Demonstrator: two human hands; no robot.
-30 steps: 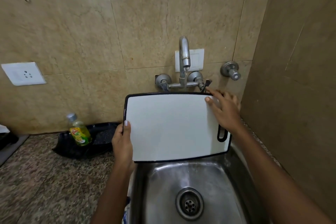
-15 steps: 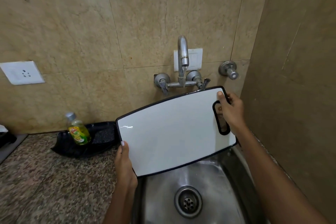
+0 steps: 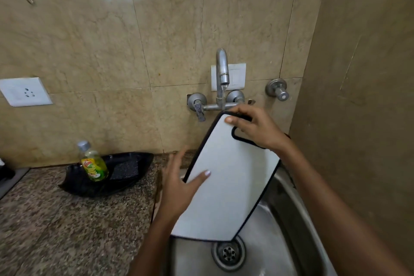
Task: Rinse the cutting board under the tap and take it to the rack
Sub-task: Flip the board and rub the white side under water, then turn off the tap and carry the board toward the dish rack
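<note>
Head view, centre of the frame: the cutting board stands steeply tilted over the sink, handle end up beneath the tap, lower edge just above the drain; water runs from the spout toward the board's top edge; the right hand curls round the handle end, thumb on the white face, fingers behind; the left hand lies with straight fingers spread along the board's left rim, thumb flat on the face, gripping nothing; right of the board, bare steel basin, then the beige side wall close by; left of it, speckled granite counter with open room toward the lower left; at left centre a black tray sits against the tiled wall, a green soap bottle and a dark scrubber on it; a white socket at the far left; a separate valve right of the tap.
</note>
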